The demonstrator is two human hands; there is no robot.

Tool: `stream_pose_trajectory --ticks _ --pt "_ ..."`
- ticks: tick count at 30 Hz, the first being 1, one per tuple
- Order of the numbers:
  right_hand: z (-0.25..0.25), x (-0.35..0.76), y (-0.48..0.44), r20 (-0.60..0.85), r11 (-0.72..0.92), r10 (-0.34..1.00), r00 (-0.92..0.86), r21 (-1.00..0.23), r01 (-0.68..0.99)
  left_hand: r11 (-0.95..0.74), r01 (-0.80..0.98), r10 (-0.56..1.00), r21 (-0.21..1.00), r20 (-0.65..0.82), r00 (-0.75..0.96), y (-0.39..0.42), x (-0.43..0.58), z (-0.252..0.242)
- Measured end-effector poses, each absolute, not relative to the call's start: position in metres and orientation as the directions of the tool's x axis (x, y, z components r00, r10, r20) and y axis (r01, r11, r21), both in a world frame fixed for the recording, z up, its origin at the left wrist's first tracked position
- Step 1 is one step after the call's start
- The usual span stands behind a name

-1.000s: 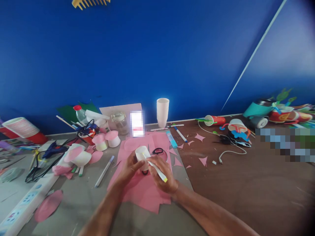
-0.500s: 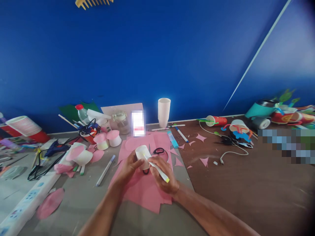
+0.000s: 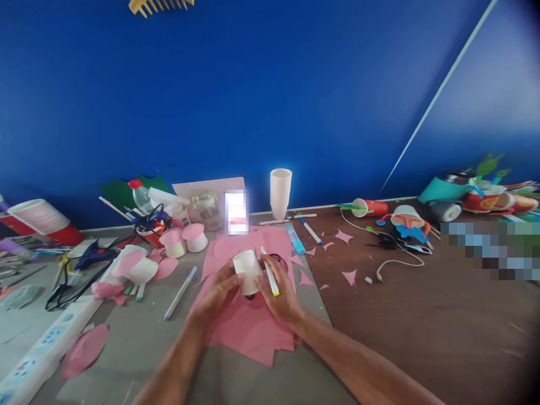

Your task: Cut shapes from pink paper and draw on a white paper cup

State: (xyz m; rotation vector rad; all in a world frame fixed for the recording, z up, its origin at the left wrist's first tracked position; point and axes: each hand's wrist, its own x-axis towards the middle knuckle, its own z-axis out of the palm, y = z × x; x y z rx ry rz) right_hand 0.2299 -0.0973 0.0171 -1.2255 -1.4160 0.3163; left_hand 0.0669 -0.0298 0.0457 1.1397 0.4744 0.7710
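Note:
A white paper cup (image 3: 248, 272) is held between my two hands over the pink paper (image 3: 248, 332). My left hand (image 3: 219, 289) grips the cup's left side. My right hand (image 3: 280, 295) touches its right side with the fingertips and keeps a white marker with a yellow end (image 3: 270, 274) between the fingers. Partly hidden behind the cup and my right hand lie black-handled scissors (image 3: 276, 259) on the paper. A capped marker (image 3: 180, 293) rests on the grey mat to the left.
A stack of white cups (image 3: 280, 194) stands by the blue wall. Pink-topped cups (image 3: 194, 237) and a power strip (image 3: 50, 343) are at left. Paper scraps (image 3: 349, 277), a white cable (image 3: 396, 261) and a red cup (image 3: 373, 207) lie at right.
The marker tip has come away from the cup, and the marker now points upward in my right hand. My right fingers have moved onto the cup's side, and the cup has turned.

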Motion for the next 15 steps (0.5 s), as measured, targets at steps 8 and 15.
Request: stream_pose_trajectory --ticks 8,15 --pt "0.006 0.228 -0.095 0.62 0.406 0.742 0.257 -0.72 0.564 0.068 -0.151 0.799 0.986 0.037 0.6 -0.035 0.069 0.044" --pt "0.003 0.222 -0.094 0.677 0.446 0.702 0.22 -0.659 0.605 -0.027 0.063 0.845 0.998 -0.011 0.534 -0.035 0.069 0.044"
